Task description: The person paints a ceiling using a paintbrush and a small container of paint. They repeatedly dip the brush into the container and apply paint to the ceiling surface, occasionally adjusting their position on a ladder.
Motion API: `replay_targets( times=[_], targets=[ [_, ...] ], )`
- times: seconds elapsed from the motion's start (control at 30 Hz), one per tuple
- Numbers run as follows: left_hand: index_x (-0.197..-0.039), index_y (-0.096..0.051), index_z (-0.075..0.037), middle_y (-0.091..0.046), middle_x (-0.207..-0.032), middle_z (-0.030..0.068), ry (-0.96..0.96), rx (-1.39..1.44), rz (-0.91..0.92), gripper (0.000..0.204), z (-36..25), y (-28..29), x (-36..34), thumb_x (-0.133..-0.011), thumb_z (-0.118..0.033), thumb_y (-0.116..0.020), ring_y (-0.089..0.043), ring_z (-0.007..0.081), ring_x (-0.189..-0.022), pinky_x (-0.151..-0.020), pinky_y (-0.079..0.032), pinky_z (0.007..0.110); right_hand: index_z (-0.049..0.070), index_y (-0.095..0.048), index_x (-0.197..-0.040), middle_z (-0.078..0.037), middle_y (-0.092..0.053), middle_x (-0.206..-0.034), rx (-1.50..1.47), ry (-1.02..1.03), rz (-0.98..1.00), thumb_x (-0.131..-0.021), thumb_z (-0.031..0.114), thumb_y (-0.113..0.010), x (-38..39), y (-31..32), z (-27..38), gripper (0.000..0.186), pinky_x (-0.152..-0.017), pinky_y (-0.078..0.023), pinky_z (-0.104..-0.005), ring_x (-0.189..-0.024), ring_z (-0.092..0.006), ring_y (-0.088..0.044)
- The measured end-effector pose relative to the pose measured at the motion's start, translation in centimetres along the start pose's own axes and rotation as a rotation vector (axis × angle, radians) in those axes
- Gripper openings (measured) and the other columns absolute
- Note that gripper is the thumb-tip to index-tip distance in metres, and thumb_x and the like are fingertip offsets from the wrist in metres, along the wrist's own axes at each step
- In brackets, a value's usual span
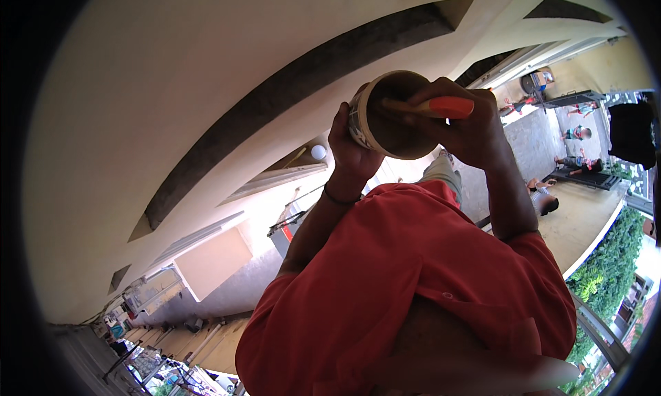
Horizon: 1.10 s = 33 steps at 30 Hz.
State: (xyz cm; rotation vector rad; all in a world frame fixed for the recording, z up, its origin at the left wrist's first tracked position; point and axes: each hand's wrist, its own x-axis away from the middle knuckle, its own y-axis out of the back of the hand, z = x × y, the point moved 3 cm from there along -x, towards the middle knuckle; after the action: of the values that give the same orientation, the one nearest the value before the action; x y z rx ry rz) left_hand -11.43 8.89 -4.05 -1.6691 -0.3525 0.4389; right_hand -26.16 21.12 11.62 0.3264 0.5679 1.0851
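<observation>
My left hand (354, 150) grips a round tub (357, 121) by its outer wall, fingers along the side and thumb underneath. The tub has a pale rim and a patterned outside, and is tilted so its dark grey inside shows. My right hand (475, 124) is closed round what looks like a paintbrush (447, 108), with a wooden handle and an orange end. The brush reaches into the tub's mouth; its far end is in shadow and the bristles cannot be made out. Both hands are raised in front of my red shirt.
A cream wall (172, 86) with a long dark curved recess (296, 86) rises close beyond the tub. Several people (577, 132) are on the paved ground to the right, near a dark metal gate (585, 178). Green bushes (606, 258) grow at the lower right.
</observation>
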Motion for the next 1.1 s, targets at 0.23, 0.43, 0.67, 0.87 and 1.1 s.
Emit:
replay_targets(
  times=[0.23, 0.43, 0.67, 0.87, 1.1],
  targets=[
    [-0.163, -0.044, -0.004, -0.055, -0.161, 0.0201, -0.004, -0.002, -0.012, 0.068, -0.1, -0.2, -0.2, -0.115, -0.052, -0.046, -0.052, 0.0348, -0.152, -0.128, -0.043, 0.054, 0.0, -0.079, -0.115, -0.008, -0.079, -0.11, -0.329, 0.028, -0.186, -0.084, -0.003, -0.092, 0.7, 1.8, 0.1, 0.034, -0.081, -0.065, -0.031, -0.097, -0.0163, -0.078],
    [-0.156, -0.056, -0.005, -0.061, -0.157, 0.0179, 0.0, 0.0, -0.032, 0.062, 0.0, 0.7, -0.1, -0.116, -0.05, -0.041, -0.057, 0.0343, -0.147, -0.125, -0.044, 0.055, 0.005, -0.079, -0.11, -0.004, -0.081, -0.102, -0.18, 0.089, -0.184, -0.089, 0.01, -0.093, 1.4, 1.8, -0.1, 0.026, -0.068, -0.059, -0.0224, -0.086, -0.0089, -0.077],
    [-0.157, -0.053, -0.005, -0.06, -0.158, 0.0182, 0.02, 0.02, -0.022, 0.062, 0.3, 0.3, -0.2, -0.115, -0.049, -0.044, -0.056, 0.0346, -0.148, -0.126, -0.043, 0.056, -0.004, -0.078, -0.114, -0.013, -0.076, -0.113, -0.205, 0.104, -0.205, -0.085, -0.009, -0.089, 2.2, 2.1, -0.8, 0.032, -0.083, -0.064, -0.0307, -0.1, -0.0178, -0.076],
    [-0.161, -0.049, -0.005, -0.057, -0.16, 0.0194, 0.059, 0.065, 0.001, 0.063, 0.3, 0.5, -0.2, -0.115, -0.049, -0.046, -0.053, 0.0358, -0.151, -0.127, -0.043, 0.058, 0.002, -0.078, -0.109, -0.006, -0.08, -0.102, -0.109, 0.087, -0.34, -0.087, 0.01, -0.094, 2.1, 2.7, -1.0, 0.028, -0.076, -0.062, -0.0286, -0.089, -0.0144, -0.078],
    [-0.159, -0.053, -0.004, -0.058, -0.16, 0.0201, 0.103, 0.129, 0.025, 0.067, 0.7, -0.1, -0.4, -0.115, -0.053, -0.044, -0.053, 0.0371, -0.15, -0.126, -0.043, 0.06, -0.007, -0.074, -0.112, -0.014, -0.08, -0.104, -0.556, 0.03, -0.42, -0.089, 0.003, -0.091, 2.1, 4.1, -1.3, 0.03, -0.078, -0.066, -0.0337, -0.087, -0.0196, -0.078]
  ],
)
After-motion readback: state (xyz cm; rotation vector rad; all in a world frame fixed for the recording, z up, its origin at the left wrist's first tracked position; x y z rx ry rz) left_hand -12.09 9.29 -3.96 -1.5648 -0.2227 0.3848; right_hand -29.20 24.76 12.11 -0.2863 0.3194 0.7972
